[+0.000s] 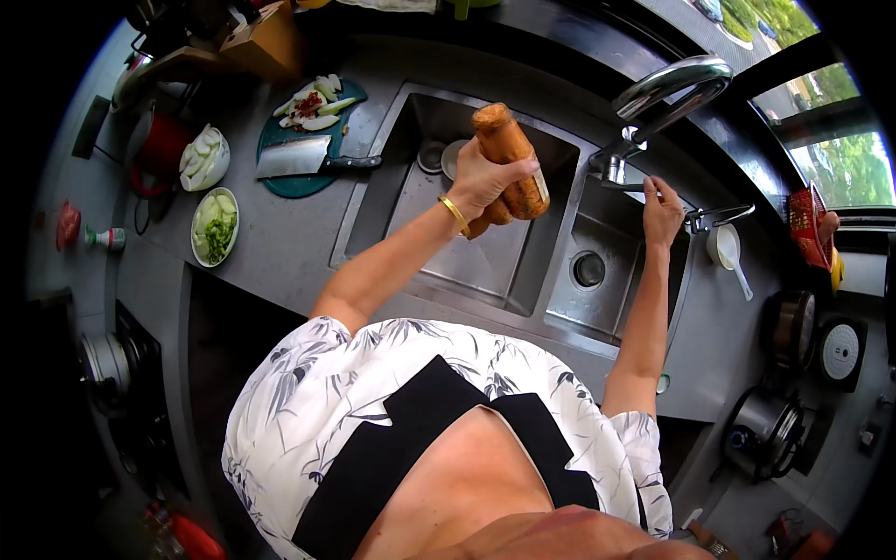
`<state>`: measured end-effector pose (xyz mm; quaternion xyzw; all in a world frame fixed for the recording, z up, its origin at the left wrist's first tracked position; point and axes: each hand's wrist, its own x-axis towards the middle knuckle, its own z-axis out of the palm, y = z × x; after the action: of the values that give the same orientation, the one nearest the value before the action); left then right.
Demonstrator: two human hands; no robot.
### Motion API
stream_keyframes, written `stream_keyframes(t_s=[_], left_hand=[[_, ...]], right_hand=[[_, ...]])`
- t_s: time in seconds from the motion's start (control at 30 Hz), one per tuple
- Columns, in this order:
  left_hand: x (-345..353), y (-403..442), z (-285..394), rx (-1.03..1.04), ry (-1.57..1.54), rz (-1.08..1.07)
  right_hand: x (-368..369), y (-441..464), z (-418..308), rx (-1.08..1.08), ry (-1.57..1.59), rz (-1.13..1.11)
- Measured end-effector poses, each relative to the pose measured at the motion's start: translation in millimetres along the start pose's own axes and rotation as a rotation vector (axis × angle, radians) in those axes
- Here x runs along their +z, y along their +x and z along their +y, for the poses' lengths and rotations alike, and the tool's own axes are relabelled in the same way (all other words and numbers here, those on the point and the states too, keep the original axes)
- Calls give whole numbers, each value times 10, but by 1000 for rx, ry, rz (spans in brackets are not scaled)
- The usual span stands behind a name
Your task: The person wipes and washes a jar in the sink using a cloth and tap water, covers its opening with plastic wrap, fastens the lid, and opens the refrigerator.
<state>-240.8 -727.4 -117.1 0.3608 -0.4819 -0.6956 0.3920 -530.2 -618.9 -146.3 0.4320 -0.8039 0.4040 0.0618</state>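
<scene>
My left hand [490, 177] is closed around a brown, segmented lotus root [525, 196], held above the large basin of the steel sink [537, 280]. A lower part of the root shows beneath my palm, and my fingers hide some of it. At the right, my right hand [663, 213] grips the faucet lever [629, 186] with its fingertips. The chrome faucet [677, 84] arches behind the sink, and no water stream is visible. Below my right hand lies the small basin with its round drain [588, 270].
On the left, a cleaver [297, 157] and cut vegetables lie on a teal board [287, 184]. Nearby are a white bowl [220, 161] of slices and a plate [203, 259] of chopped greens. A white ladle [737, 266] and an electric cooker [765, 431] are at the right.
</scene>
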Motion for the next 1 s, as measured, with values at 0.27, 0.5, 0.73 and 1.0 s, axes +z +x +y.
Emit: stream_keyframes(t_s=[0.27,0.5,0.73,1.0], left_hand=[[326,75,-29,21,-9,35],[459,91,-102,33,-40,-17],[453,133,-118,24,-76,-57],[484,141,-141,21,-85,-40]], right_hand=[[61,4,110,73,136,-13],[50,-51,135,107,165,-41],[20,-50,76,123,145,-67],[34,-53,106,154,164,-83]])
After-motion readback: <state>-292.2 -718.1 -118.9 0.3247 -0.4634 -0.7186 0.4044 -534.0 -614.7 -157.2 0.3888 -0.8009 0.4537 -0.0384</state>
